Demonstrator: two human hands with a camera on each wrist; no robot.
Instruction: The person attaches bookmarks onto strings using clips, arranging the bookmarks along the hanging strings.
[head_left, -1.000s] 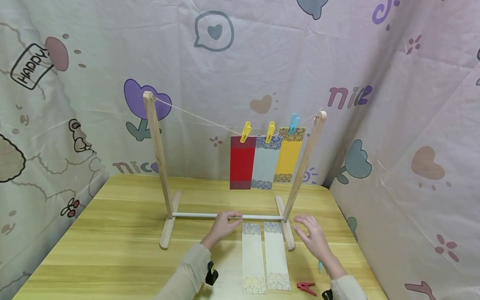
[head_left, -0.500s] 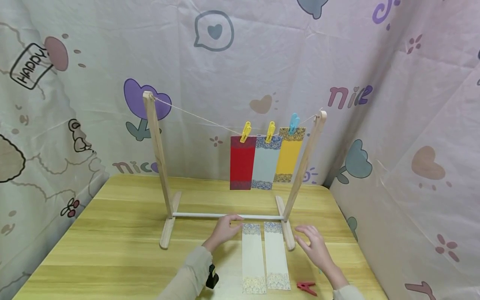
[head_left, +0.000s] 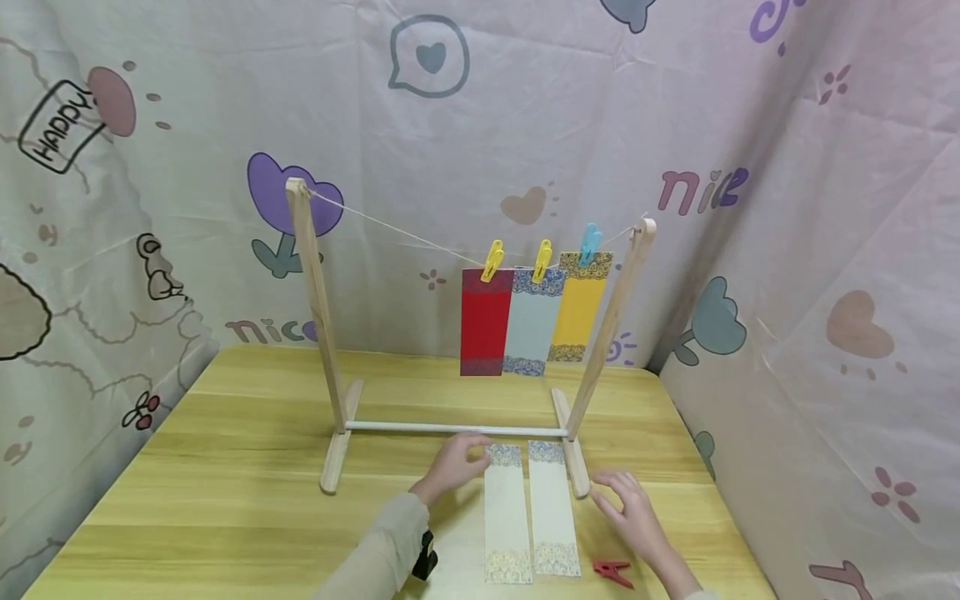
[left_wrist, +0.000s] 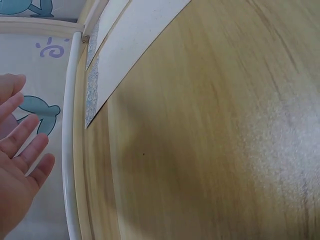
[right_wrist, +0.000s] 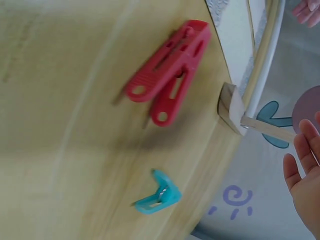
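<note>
Two pale paper strips with patterned ends lie side by side on the table, a left strip (head_left: 507, 517) and a right strip (head_left: 553, 512). My left hand (head_left: 456, 463) hovers by the far left corner of the left strip, fingers loosely bent and holding nothing. To the right of the strips, near the stand's right foot, my right hand (head_left: 632, 512) is empty with its fingers spread. A red clothespin (head_left: 613, 572) lies below that hand. The right wrist view also shows a blue clothespin (right_wrist: 159, 192) on the table, hidden behind the right arm in the head view.
A wooden stand with a left post (head_left: 318, 308), a right post (head_left: 611, 333) and a white crossbar (head_left: 420, 427) rises behind the hands. From its string hang red (head_left: 483, 329), light blue (head_left: 531, 329) and yellow (head_left: 579, 304) strips, pinned by clothespins. Printed cloth surrounds the table.
My left hand has moved slightly right, up to the top of the left strip. My right hand has drifted slightly right and nearer to me. The strips have stayed put.
</note>
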